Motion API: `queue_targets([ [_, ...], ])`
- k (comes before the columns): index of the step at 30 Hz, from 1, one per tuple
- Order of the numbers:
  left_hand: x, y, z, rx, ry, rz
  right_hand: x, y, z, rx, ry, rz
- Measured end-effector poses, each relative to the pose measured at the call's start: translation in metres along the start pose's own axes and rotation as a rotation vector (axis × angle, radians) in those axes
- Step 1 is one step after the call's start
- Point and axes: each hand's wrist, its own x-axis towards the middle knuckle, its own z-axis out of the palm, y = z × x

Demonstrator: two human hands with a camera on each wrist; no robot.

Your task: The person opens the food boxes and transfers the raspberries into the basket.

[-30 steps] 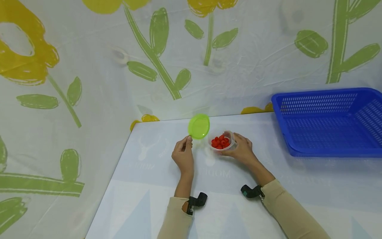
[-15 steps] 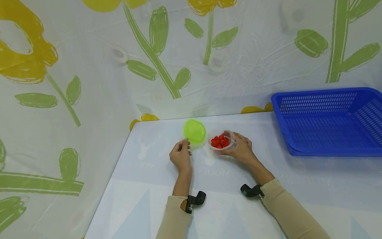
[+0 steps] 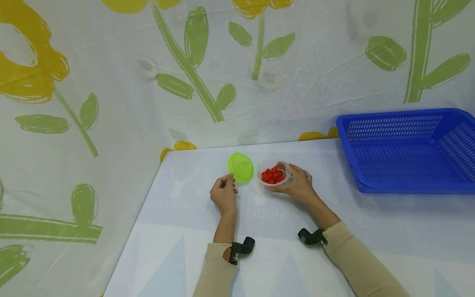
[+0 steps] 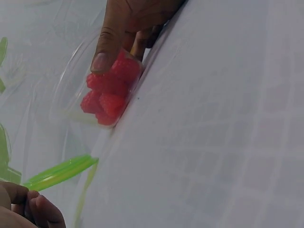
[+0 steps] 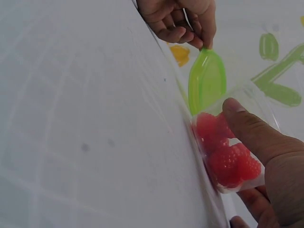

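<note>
My left hand [image 3: 224,196] pinches the edge of a bright green plastic lid [image 3: 240,168] between thumb and fingers. The lid is held tilted, with its far edge low over the table in the left wrist view. Just right of it, my right hand [image 3: 299,185] grips a clear plastic container [image 3: 261,168] from the right side. Thumb and fingers wrap its wall, hiding part of it. Several red raspberries [image 3: 272,175] lie in the open-topped container, seen through its wall in the left wrist view and the right wrist view. The container stands upright on the table.
A blue perforated plastic basket [image 3: 415,188] stands at the right of the white table [image 3: 174,251]. Behind and to the left hangs a white curtain [image 3: 122,123] printed with yellow flowers and green leaves. Black wrist cameras sit on both forearms.
My left hand has shifted slightly left, lowering the green lid toward the table and away from the container. The right hand and the container of raspberries have stayed in place.
</note>
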Motion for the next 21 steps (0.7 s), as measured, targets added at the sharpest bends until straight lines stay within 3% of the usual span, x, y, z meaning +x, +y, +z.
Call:
queue_targets([
  [11, 0.0044, -0.0006, 0.0012, 0.027, 0.004, -0.051, 0.004, 0.0008, -0.0031, -0.025, 0.01, -0.009],
  [21, 0.0025, -0.0018, -0.006, 0.037, 0.012, -0.097, 0.0002, 0.0013, -0.0004, -0.001, -0.007, -0.013],
])
